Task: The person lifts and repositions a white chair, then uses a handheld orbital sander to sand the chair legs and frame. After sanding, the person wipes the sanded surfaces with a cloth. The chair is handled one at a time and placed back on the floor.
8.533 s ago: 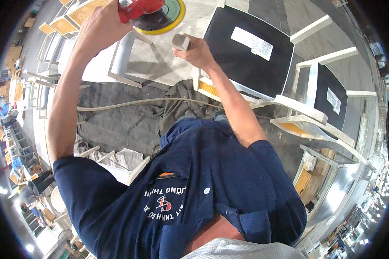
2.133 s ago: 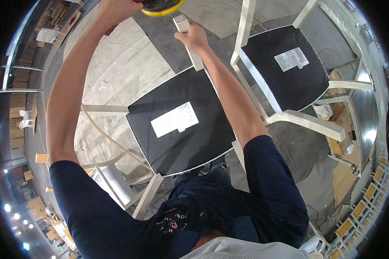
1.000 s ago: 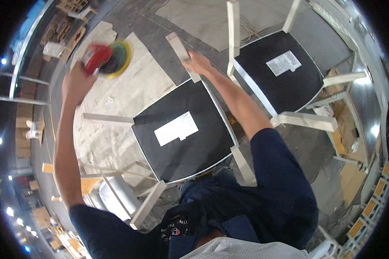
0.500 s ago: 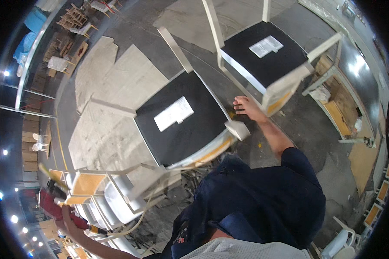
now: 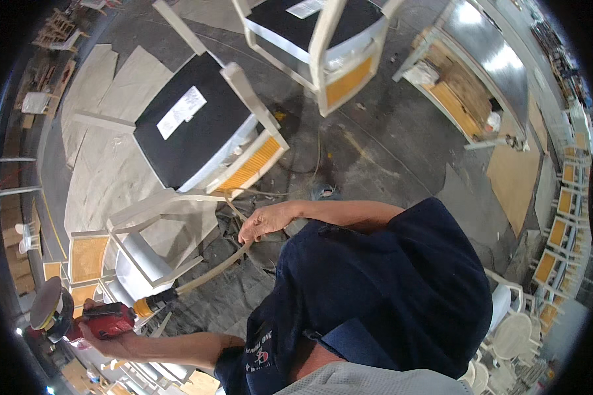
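My left hand (image 5: 95, 339) is wrapped round the red body of a disc sander (image 5: 115, 318), out at the left. Its round pad faces away from me, and a yellow and black collar joins it to a pale hose (image 5: 207, 273). In front of my body, my right hand (image 5: 265, 222) has its fingers closed round that hose. Beyond it lies an upturned pale wooden chair (image 5: 194, 125), showing a black underside with a white paper label and a cane back panel. A second upturned chair (image 5: 349, 56) of the same kind stands farther off to the right.
Pale chairs (image 5: 89, 257) crowd the left beside the sander. Cardboard sheets (image 5: 105, 164) cover floor at the far left. A metal-topped workbench (image 5: 484, 52) with an open shelf stands at the far right. More chairs (image 5: 553, 243) line the right edge. Dark sheeting (image 5: 211, 306) lies below the hose.
My right hand has come back from beside the far chair to the hose and closed on it. The sander has swung lower in my left hand. My view has turned, shifting the chairs up and left.
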`<state>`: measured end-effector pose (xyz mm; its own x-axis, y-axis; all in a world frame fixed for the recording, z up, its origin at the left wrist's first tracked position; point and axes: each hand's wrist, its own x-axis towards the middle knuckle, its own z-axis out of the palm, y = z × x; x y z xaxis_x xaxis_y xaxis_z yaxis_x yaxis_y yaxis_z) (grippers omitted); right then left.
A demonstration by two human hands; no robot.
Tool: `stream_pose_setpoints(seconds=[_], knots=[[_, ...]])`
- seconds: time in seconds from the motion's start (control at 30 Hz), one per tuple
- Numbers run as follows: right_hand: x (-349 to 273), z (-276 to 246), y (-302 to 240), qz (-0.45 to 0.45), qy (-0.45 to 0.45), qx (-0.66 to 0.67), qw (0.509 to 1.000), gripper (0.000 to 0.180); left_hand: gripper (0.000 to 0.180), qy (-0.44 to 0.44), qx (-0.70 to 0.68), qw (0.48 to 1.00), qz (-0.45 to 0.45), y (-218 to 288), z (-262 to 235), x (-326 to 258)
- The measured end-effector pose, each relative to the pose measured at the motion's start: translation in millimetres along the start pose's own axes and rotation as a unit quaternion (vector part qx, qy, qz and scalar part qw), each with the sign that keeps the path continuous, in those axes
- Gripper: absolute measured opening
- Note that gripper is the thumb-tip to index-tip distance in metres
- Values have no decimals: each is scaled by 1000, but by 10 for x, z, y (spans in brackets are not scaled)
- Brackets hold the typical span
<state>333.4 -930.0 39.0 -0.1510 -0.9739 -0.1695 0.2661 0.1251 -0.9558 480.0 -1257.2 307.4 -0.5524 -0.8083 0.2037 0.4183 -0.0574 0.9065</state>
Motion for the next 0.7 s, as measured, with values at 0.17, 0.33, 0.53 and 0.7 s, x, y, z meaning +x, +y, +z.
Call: stream_pose_setpoints(seconds=[0.17, 0.33, 0.53, 0.7], knots=[[-1477, -87, 439, 9, 94, 31, 995, 43, 38, -122, -146, 982, -7, -282, 614, -353], [-3612, -308, 1065, -9, 239, 48, 970, 32, 40, -198, -272, 941, -42, -630, 1952, -1023], [-6107, -992, 1511, 282, 664, -313, 618, 17, 50, -319, -349, 877, -86, -1028, 3506, -2099], [-7810, -1792, 1862, 271, 781, -354, 437, 28, 39, -352, -466, 776, -236, -1201, 4681, -2517]])
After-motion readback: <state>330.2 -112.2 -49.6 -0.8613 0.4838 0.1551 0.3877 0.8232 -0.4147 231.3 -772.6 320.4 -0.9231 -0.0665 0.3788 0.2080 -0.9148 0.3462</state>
